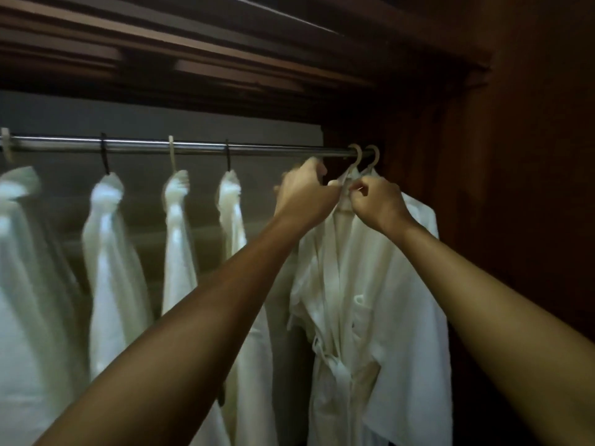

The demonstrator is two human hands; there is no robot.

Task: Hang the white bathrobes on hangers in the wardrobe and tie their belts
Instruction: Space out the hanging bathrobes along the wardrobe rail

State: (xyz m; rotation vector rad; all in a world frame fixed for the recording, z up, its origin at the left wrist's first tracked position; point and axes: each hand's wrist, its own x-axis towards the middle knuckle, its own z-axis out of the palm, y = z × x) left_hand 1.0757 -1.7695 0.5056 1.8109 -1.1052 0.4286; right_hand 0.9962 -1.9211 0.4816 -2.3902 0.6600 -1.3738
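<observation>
My forearms (193, 317) reach up. L hand (306, 191) & R hand (376, 202) both pinch the collar of the white bathrobe (363, 300), just under its hanger hook (355, 153), at the far right end of the rail (193, 145). Belt (338, 365) tied at waist. Other robes (106, 252) hang to the left.

Dim, warm cast. Left bathrobes (106, 252) motion-blurred; metal rail (193, 146) glints faintly; right wardrobe wall (531, 188) in deep shadow.

Blurred: the four left bathrobes (106, 268) on the rail (199, 146), also fingers (317, 169) of the left hand (304, 196). Cut by the bottom edge: all hems. Hidden under the belted bathrobe (341, 284): its hanger (355, 164), all but the hook.
</observation>
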